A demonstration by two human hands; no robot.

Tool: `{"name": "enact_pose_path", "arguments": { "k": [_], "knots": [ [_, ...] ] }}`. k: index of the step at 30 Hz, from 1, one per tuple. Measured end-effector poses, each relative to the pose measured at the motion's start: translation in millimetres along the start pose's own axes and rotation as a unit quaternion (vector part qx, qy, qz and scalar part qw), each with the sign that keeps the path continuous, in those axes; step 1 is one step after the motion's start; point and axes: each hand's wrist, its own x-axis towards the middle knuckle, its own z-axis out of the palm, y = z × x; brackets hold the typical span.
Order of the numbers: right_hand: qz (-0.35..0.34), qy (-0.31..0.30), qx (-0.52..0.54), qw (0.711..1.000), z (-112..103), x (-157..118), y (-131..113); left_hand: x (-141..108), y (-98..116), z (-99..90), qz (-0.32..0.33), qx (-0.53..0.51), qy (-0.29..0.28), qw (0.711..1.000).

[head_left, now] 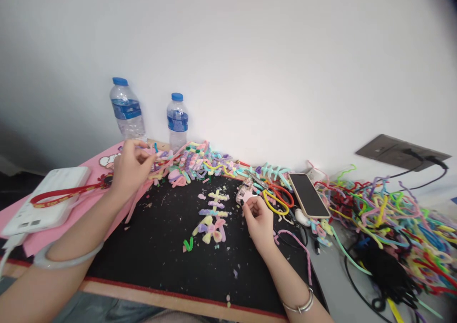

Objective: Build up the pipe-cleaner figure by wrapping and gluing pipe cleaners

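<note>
We have a fuzzy flower [212, 229] on the black mat [157, 247]. Our right hand [260, 220] is beside it, our left hand [131, 171] (bangled wrist) near the colourful pile [194, 161]; we cannot tell either grip. Beyond are 2 bottles [177, 122].

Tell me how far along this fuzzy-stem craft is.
Looks done: a column of shaped pieces on the black mat, with a flower shape at its near end. In hand: the left hand is at the rear heap, the right hand beside a pink item; any grip is unclear. Probably left: the separate green piece and loose strands.
</note>
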Motion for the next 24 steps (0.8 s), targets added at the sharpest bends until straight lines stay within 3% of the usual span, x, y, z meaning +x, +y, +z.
{"name": "enact_pose_path", "arguments": {
  "k": [2, 7, 11, 18, 24],
  "knots": [
    [0.001, -0.001, -0.001, 1.000, 0, 0, -1, 6, -8, -4.9, 0.006, 0.040, -0.006, 0.999],
    [0.004, -0.006, -0.002, 1.000, 0, -1, -1, 12, -19, 1.0, 0.071, 0.115, -0.154, 0.979],
    [0.003, -0.010, -0.004, 1.000, 0, -1, -2, 13, -21, 7.4, 0.104, 0.109, -0.217, 0.964],
    [0.001, -0.004, -0.005, 1.000, 0, 0, -2, 9, -19, 7.1, 0.093, 0.132, -0.130, 0.978],
    [0.006, -0.009, 0.001, 1.000, 2, -1, 0, -2, -3, 4.2, 0.100, 0.115, -0.054, 0.987]
  ]
}}
